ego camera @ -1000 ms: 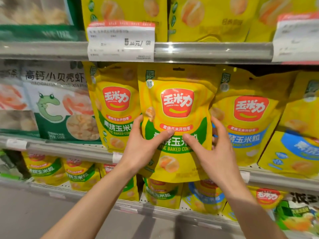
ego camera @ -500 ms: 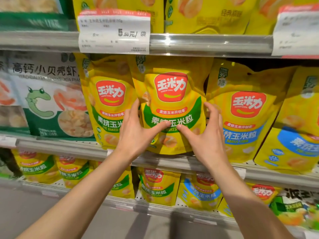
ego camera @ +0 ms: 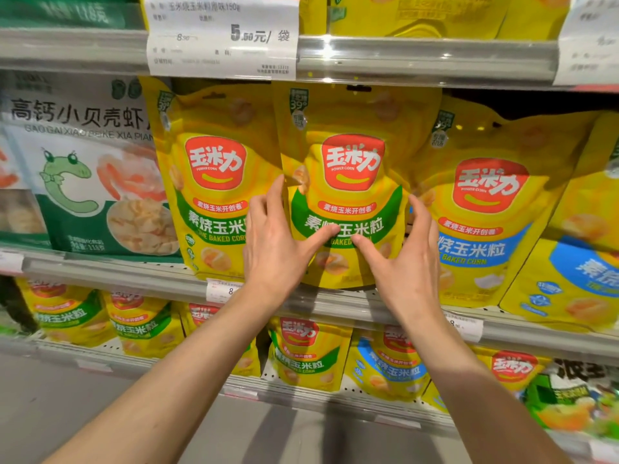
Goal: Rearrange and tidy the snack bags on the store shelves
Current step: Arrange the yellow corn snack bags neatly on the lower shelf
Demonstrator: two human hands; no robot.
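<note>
Fingers (ego camera: 273,209) of our left hand (ego camera: 273,254) are spread and nearly straight along the left edge of the green-banded corn bag (ego camera: 348,182), and the thumb lies flat across its front. Our right hand (ego camera: 407,262) mirrors that: fingers wide apart on the bag's right edge, thumb laid on the green band so the two thumb tips almost meet. Neither hand curls round the pouch; we're pressing and steadying it, not gripping it.

A second ago we had this bag lifted out in front of the shelf rail (ego camera: 140,277), its bottom hanging below the rail. Now it's back in the row, bottom just behind the rail, upright and facing out. So this one looks almost placed, and what's left is likely a last squaring-up.

Moving outward, it stands between a matching green-banded bag (ego camera: 214,182) on the left and a blue-banded corn bag (ego camera: 485,209) on the right, which leans a little. Further left is a shrimp chip bag (ego camera: 83,169). Above hangs a price tag (ego camera: 222,35).
</note>
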